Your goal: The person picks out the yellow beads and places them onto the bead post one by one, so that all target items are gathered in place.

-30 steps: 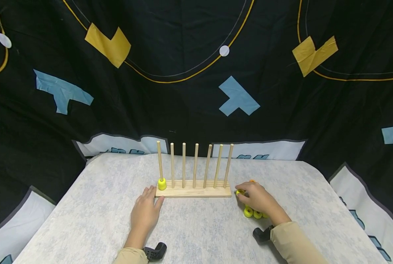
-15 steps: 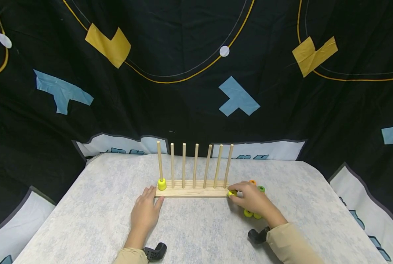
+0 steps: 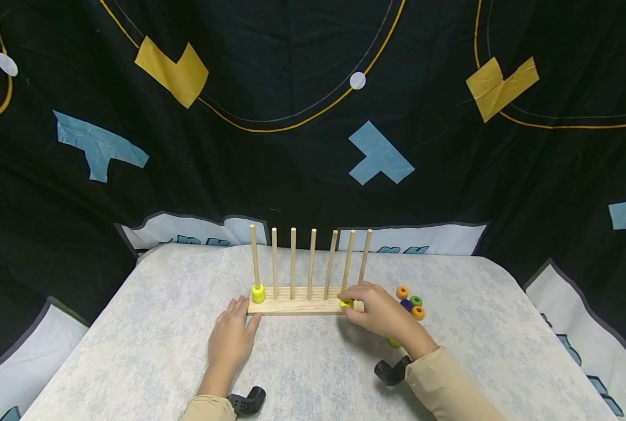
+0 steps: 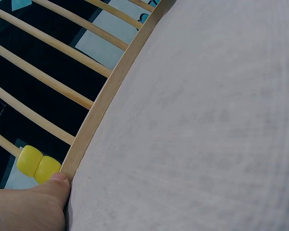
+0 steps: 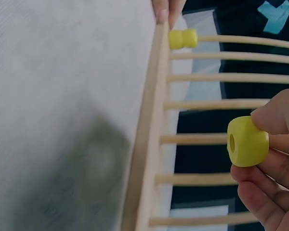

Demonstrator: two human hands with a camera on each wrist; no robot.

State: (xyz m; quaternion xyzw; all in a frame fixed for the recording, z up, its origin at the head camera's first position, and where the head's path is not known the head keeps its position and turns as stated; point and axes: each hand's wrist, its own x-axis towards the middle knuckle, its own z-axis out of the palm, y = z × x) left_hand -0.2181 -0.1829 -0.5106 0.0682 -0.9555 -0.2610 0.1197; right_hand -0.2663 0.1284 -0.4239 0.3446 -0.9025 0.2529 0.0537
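Observation:
A wooden base [image 3: 302,307] carries a row of several upright pegs. Two yellow beads [image 4: 38,164] are stacked at the bottom of the leftmost peg. My left hand [image 3: 231,339] rests at the base's left end, its fingers fairly straight and its thumb against the front edge. Above the right part of the base, my right hand [image 3: 381,310] pinches another yellow bead [image 5: 248,142] between thumb and fingers. In the right wrist view that bead is off the pegs, and its hole shows.
To the right of the base lie loose beads: orange [image 3: 402,292], green [image 3: 416,301], purple [image 3: 406,304] and a second orange bead [image 3: 418,313]. A yellow bead [image 3: 394,342] peeks out under the right forearm. A black curtain [image 3: 291,175] hangs behind the table.
My right hand has moved left with the yellow bead, from the loose beads to above the base's right part. My left hand has stayed in place.

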